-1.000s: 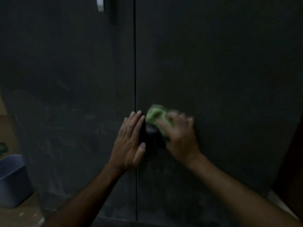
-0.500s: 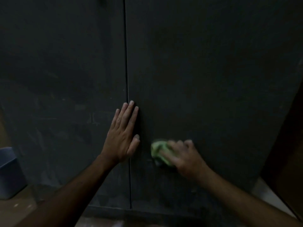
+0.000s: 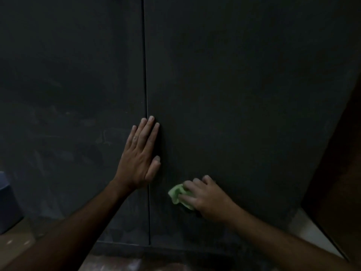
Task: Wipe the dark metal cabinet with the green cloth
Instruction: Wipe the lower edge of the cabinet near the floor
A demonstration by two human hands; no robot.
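The dark metal cabinet (image 3: 244,85) fills the view, its two doors meeting at a vertical seam. My left hand (image 3: 139,156) lies flat with straight fingers across the seam, pressing on the doors. My right hand (image 3: 207,196) grips a bunched green cloth (image 3: 178,194) and holds it against the lower part of the right door. Most of the cloth is hidden under my fingers.
A blue-grey plastic bin (image 3: 7,204) stands on the floor at the far left. A dark brown panel (image 3: 340,182) rises at the right edge. The pale floor (image 3: 310,233) shows beside the cabinet's right corner.
My right hand has carried the cloth down the right door from beside my left fingertips to well below them. The view has tilted lower; my left hand stays on the seam.
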